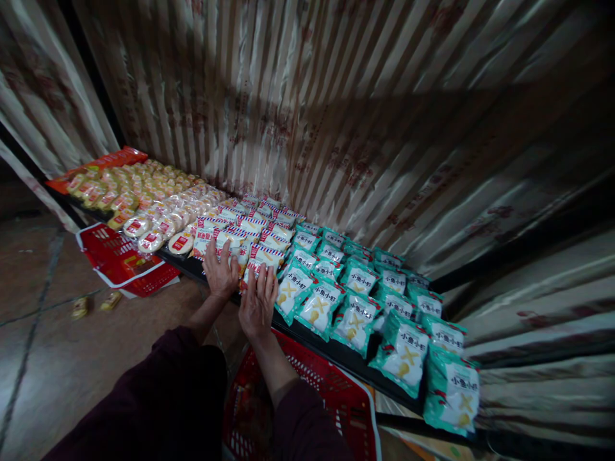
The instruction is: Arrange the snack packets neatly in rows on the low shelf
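Observation:
My left hand (220,272) lies with fingers stretched out against a white snack bag with red lettering (231,240) at the front of the shelf. Just beside it, my right hand (258,304) rests its extended fingers on a neighbouring snack bag of the same kind (266,255). Neither hand is wrapped round a bag. Behind them, more of these white bags with red-and-blue striped edges stand in rows. To the right are several teal-and-white snack bags (358,320); to the left, round clear-wrapped snacks with red labels (151,240).
A black shelf (331,351) carries the goods, with a pleated curtain (269,115) behind. Below stand one red basket (358,410) near my legs and another red basket (108,256) at left. Yellow wrapped pieces (111,301) lie on the floor. An orange bag (127,155) sits far left.

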`<state>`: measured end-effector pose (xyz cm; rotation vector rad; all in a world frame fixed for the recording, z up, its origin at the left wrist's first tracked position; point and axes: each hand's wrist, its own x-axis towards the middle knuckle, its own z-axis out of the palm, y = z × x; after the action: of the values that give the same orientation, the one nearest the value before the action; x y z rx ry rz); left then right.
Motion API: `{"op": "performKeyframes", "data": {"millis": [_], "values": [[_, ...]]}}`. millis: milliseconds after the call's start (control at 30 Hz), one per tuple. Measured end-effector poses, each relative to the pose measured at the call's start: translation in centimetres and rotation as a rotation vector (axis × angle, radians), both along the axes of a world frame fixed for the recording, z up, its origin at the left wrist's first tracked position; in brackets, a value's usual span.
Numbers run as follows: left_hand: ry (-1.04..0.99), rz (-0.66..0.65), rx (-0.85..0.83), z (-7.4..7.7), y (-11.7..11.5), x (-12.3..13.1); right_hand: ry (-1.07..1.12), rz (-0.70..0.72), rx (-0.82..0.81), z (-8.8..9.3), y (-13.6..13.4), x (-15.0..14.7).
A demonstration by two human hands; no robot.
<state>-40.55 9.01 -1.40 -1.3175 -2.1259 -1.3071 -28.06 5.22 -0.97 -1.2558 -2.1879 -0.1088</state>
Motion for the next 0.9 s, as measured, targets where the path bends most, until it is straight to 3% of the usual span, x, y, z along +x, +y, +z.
{"op": "performKeyframes", "data": {"millis": [433,900], "values": [[0.112,-0.028,-0.140,0.2,-0.4,0.5,0.007,-0.002,-0.004,-1.0,0.6,-0.6],[0.146,-0.043,-0.123,-0.1,0.0,0.3,0.021,-0.020,-0.022,-1.4,1.0,-1.3]]}}
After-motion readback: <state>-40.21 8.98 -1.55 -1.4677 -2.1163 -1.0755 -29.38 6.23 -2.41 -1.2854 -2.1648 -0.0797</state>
